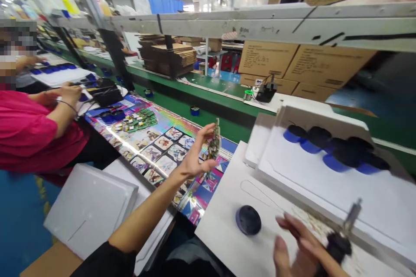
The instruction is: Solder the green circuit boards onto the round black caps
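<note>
Green component-studded circuit board point(214, 143) pinched in my left hand point(194, 158), above glossy multicoloured printed sheet point(167, 149) — could drop if edge grip loosens. Right hand point(300, 246) by black-handled, metal-tipped tool point(339, 242) — can't tell if I'm gripping it.

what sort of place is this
Probably an electronics assembly factory: the left hand holds a thin green circuit board, a long green conveyor-like strip runs past, and printed brown cardboard cartons are stacked beyond.

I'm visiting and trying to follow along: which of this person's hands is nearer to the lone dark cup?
The right. The right hand is close beside the cup, apart from it; the left hand is farther, raised beyond it.
</note>
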